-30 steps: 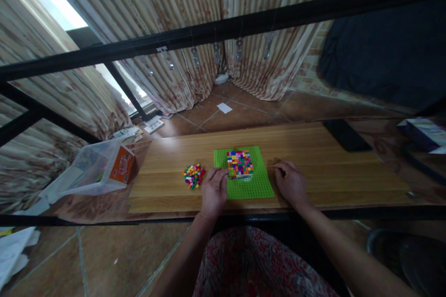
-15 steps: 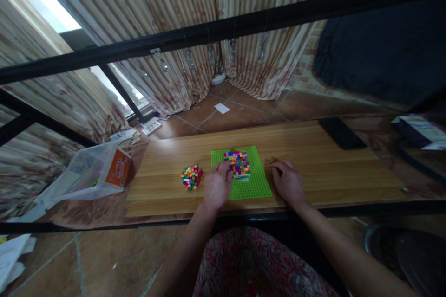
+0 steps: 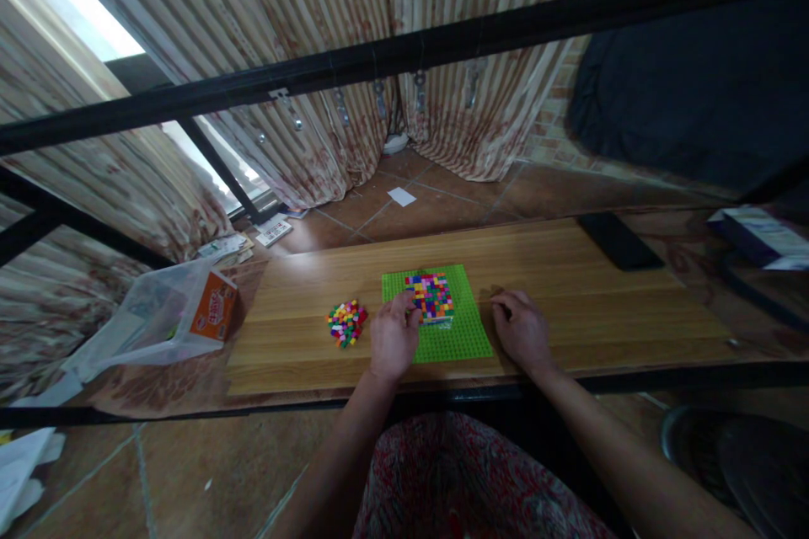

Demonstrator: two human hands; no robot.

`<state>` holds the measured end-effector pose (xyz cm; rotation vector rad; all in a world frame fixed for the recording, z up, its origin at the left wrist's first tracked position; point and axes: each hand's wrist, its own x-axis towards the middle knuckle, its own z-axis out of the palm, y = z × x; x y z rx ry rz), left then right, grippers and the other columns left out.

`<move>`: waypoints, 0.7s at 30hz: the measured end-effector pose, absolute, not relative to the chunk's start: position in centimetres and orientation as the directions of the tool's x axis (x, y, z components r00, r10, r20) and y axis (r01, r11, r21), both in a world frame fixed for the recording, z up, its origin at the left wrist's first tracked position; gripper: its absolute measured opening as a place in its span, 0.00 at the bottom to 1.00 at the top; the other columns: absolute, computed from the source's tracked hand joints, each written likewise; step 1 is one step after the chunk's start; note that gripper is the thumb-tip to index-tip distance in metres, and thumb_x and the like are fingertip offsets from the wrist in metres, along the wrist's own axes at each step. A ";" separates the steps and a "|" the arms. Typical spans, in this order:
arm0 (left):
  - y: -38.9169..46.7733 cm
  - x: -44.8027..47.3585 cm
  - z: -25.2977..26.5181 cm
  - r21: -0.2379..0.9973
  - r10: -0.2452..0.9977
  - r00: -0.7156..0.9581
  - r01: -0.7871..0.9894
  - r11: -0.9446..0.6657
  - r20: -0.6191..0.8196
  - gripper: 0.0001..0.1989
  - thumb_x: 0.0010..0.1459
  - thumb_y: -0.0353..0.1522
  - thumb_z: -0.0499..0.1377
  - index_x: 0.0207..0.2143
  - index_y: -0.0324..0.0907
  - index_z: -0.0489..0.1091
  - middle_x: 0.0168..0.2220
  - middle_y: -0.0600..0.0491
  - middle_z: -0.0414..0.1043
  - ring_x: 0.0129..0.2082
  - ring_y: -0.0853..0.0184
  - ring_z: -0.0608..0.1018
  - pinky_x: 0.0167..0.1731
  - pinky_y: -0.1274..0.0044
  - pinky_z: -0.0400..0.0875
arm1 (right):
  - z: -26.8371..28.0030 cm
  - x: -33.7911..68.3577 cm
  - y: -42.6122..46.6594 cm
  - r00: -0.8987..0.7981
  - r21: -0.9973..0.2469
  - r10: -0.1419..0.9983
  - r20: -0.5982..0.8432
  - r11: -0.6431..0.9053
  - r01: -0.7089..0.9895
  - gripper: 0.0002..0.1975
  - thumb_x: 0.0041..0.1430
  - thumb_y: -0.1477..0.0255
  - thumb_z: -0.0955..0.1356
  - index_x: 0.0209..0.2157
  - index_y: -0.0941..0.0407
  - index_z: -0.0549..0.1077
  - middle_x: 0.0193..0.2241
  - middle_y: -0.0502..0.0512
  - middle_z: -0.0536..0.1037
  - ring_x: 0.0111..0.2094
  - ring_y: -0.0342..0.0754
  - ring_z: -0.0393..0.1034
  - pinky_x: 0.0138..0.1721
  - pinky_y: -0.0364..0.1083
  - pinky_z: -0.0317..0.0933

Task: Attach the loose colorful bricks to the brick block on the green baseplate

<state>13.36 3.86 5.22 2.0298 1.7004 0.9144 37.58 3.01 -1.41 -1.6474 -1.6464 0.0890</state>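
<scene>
A green studded baseplate (image 3: 468, 337) lies on the wooden board, bearing a block of small multicoloured bricks (image 3: 435, 296). My left hand (image 3: 393, 338) rests over the baseplate's left side, its fingertips pinched at the left edge of the bricks. Whatever those fingers hold, if anything, is too small to make out. To the right of the baseplate, my right hand (image 3: 522, 333) lies on the board with its fingers curled in; the inside of that hand is hidden. Left of my left hand is a loose pile of small coloured bricks (image 3: 346, 322).
A clear plastic bin (image 3: 158, 312) with an orange label stands left of the wooden board (image 3: 284, 286). Toward the board's far right lies a black phone-like slab (image 3: 619, 241). A box (image 3: 762, 237) sits beyond it. A black metal bar (image 3: 379, 59) crosses above the table.
Almost nothing differs. My left hand stays at the left edge of the bricks and my right hand keeps its place; the whole view has shifted very slightly.
</scene>
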 end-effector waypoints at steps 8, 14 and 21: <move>3.8 13.2 4.8 0.648 0.952 0.072 0.716 -0.257 0.298 0.13 0.59 0.26 0.56 0.46 0.44 0.71 0.36 0.53 0.78 0.38 0.65 0.79 0.43 0.73 0.72 | -1.2 37.5 2.9 0.157 -0.563 0.870 0.467 0.156 0.812 0.10 0.61 0.72 0.62 0.33 0.56 0.76 0.34 0.59 0.76 0.37 0.52 0.70 0.43 0.51 0.65; 3.5 13.2 4.9 0.677 0.954 0.066 0.689 -0.256 0.294 0.12 0.60 0.27 0.54 0.45 0.43 0.71 0.40 0.51 0.78 0.38 0.65 0.79 0.41 0.73 0.73 | -1.3 37.5 3.0 0.157 -0.556 0.865 0.477 0.159 0.816 0.11 0.61 0.71 0.62 0.33 0.56 0.75 0.34 0.59 0.76 0.37 0.52 0.70 0.42 0.52 0.65; 4.1 13.2 4.9 0.670 0.926 -0.070 0.710 -0.216 0.372 0.10 0.60 0.33 0.56 0.44 0.41 0.69 0.39 0.47 0.75 0.41 0.61 0.76 0.44 0.68 0.72 | -1.5 37.6 3.0 0.149 -0.542 0.865 0.479 0.158 0.825 0.11 0.61 0.71 0.62 0.32 0.56 0.76 0.34 0.59 0.76 0.37 0.53 0.70 0.43 0.52 0.65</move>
